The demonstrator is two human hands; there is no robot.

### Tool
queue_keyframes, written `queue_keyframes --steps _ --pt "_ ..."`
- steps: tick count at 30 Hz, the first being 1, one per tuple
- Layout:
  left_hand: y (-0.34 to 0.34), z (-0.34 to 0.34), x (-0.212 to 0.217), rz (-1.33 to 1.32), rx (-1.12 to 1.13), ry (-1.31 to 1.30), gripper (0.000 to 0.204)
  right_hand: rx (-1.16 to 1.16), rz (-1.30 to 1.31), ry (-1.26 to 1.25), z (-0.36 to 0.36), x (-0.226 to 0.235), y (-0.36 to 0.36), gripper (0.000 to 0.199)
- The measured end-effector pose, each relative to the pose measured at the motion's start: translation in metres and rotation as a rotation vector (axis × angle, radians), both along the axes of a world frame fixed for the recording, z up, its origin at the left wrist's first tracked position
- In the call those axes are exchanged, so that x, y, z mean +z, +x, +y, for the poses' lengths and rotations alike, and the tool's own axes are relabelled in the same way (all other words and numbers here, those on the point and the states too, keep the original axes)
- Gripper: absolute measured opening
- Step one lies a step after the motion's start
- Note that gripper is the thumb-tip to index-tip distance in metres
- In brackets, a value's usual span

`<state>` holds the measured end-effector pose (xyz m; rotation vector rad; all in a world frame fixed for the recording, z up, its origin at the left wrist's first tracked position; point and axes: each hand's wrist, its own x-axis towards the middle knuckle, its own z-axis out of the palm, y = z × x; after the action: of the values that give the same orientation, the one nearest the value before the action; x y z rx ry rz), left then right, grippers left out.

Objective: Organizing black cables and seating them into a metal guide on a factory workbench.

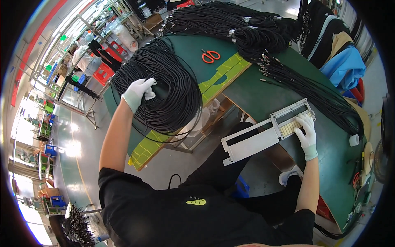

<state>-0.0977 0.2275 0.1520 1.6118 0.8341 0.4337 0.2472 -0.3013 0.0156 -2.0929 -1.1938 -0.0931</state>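
My left hand (142,92), in a white glove, is closed at the left side of a big coil of black cable (181,94), its fingers bent round strands of it. The coil lies on a green table, with loose loops hanging over the near edge. On the right, my gloved right hand (305,133) grips the near edge of a long silver metal fixture (257,146). Its fingers lie over a row of cream-coloured strips (289,127) in the fixture and partly hide them. The fixture's left end sticks out past the table edge, over my leg.
Orange-handled scissors (210,56) lie behind yellow tape (226,72) on the table edge. Heaped black cables (230,22) cover the far side, and a cable bundle (306,84) runs right. A white roll (354,140) and tools (356,179) sit at the right. A gap separates two table sections.
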Motion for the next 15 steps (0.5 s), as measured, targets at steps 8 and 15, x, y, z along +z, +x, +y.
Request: queue_keyframes --steps 8,15 --pt "-0.008 -0.065 0.104 0.013 0.192 0.501 0.028 -0.044 0.012 0.196 0.001 -0.004 0.001 0.031" --pt "-0.011 -0.183 0.06 0.178 -0.349 1.54 0.018 0.443 0.874 0.214 0.104 0.127 -0.131 0.036"
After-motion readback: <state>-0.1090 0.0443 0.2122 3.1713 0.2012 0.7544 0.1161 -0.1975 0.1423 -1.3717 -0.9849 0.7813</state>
